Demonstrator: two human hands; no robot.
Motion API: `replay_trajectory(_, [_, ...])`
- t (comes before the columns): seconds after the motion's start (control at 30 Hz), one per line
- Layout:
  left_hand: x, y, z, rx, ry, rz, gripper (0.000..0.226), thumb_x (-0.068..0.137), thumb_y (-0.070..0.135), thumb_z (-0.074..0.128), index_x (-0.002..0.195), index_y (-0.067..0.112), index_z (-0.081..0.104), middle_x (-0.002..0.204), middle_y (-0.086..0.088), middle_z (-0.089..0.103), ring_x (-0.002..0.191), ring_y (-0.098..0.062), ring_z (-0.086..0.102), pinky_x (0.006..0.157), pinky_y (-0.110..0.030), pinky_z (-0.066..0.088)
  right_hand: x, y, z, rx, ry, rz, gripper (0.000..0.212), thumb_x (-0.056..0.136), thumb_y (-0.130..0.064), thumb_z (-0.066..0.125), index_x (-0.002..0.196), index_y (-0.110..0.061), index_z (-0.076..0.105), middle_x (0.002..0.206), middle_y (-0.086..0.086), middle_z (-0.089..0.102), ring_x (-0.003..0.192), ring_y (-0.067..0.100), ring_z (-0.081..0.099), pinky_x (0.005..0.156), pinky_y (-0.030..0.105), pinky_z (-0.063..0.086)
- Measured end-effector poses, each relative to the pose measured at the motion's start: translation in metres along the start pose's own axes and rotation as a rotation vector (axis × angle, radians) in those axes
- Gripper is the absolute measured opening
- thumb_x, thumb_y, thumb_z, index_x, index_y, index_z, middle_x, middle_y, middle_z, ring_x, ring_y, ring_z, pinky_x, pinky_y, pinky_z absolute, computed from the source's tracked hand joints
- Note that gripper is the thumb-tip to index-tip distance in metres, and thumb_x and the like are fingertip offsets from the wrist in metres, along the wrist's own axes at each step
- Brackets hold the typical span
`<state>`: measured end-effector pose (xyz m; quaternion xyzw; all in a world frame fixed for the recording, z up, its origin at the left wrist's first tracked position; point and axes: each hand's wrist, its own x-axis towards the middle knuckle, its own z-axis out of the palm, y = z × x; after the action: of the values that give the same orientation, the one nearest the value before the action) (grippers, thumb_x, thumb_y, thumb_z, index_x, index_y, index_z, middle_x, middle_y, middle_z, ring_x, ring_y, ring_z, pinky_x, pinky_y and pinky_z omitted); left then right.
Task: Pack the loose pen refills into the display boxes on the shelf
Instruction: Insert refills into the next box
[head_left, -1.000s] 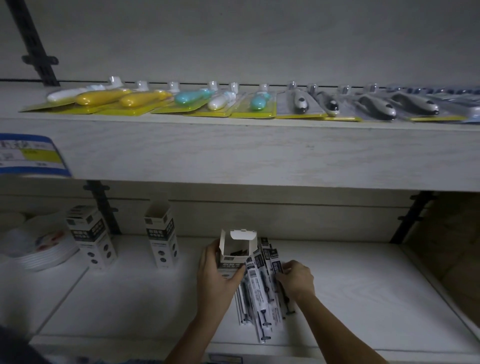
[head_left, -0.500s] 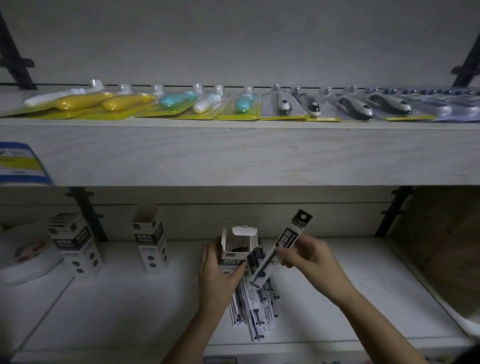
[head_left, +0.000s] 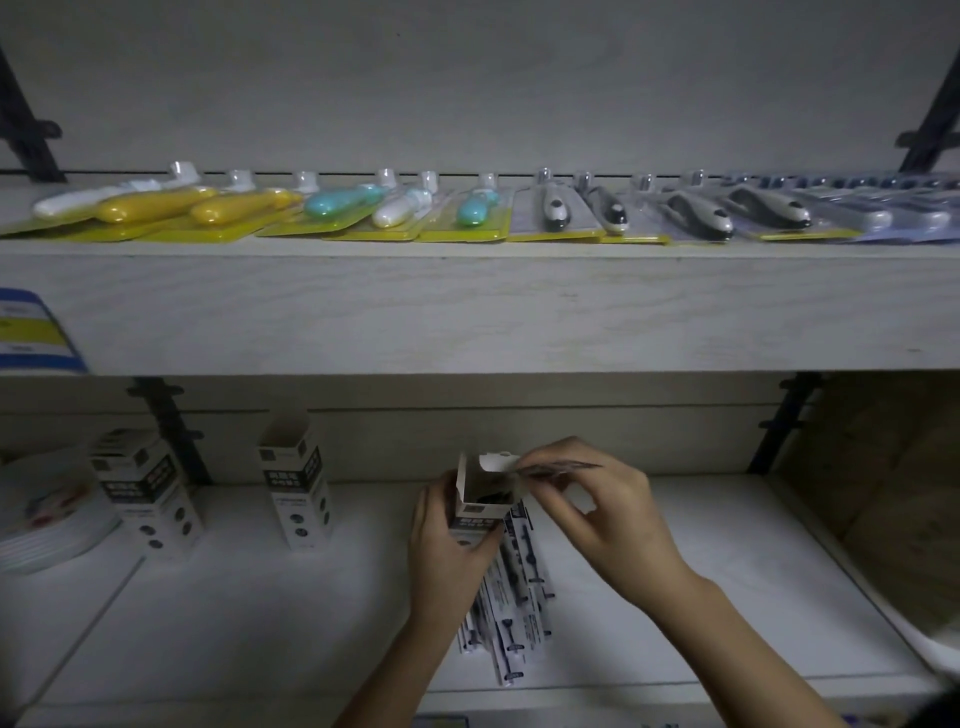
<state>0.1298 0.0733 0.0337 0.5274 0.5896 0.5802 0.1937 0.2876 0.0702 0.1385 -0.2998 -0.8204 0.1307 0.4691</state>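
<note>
On the lower shelf my left hand (head_left: 447, 551) grips an open white display box (head_left: 483, 491) that stands upright with its top flap raised. My right hand (head_left: 597, 512) pinches a packaged pen refill (head_left: 556, 467) by its upper part, with the refill's end at the box's open top. Several loose packaged refills (head_left: 514, 618) lie flat on the shelf just below and behind the box. Dark refill tips show inside the box.
Two more display boxes stand to the left, one closed (head_left: 148, 491) and one open (head_left: 296, 480). A stack of white plates (head_left: 47, 519) sits at the far left. The upper shelf (head_left: 467, 306) overhangs, lined with carded toothbrushes (head_left: 332, 208). Black shelf brackets (head_left: 171, 431) stand behind.
My right hand picked a refill out of the pile, lifted it and brought it over to the top of the box. My left hand has kept hold of the box.
</note>
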Motion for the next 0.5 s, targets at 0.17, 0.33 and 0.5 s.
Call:
replay_trajectory(0.17, [0.001, 0.003, 0.004, -0.029, 0.033, 0.02, 0.057, 0.062, 0.019, 0.081, 0.109, 0.031, 0.053, 0.102, 0.005, 0.059, 0.093, -0.008, 0.062, 0.078, -0.037, 0.054, 0.007, 0.009, 0.01, -0.305, -0.224, 0.047, 0.026, 0.09, -0.037, 0.043, 0.105, -0.028, 0.063, 0.097, -0.014, 0.066, 0.087, 0.006, 0.059, 0.066, 0.028, 0.051])
replay_trajectory(0.33, [0.001, 0.007, 0.003, -0.009, 0.067, 0.034, 0.061, 0.061, 0.018, 0.081, 0.105, 0.044, 0.049, 0.103, 0.012, 0.057, 0.092, -0.009, 0.062, 0.075, -0.035, 0.054, 0.005, 0.011, 0.018, -0.403, -0.321, 0.031, 0.038, 0.092, -0.039, 0.031, 0.096, -0.023, 0.065, 0.091, -0.008, 0.067, 0.085, 0.015, 0.055, 0.075, 0.03, 0.042])
replay_trajectory(0.5, [0.001, 0.01, 0.001, -0.014, 0.076, 0.071, 0.057, 0.062, 0.018, 0.079, 0.108, 0.036, 0.052, 0.101, 0.009, 0.059, 0.091, -0.011, 0.062, 0.075, -0.036, 0.054, 0.003, 0.007, 0.025, -0.425, -0.341, 0.049, 0.043, 0.088, -0.037, 0.027, 0.101, -0.027, 0.066, 0.1, -0.006, 0.066, 0.094, 0.017, 0.054, 0.08, 0.032, 0.038])
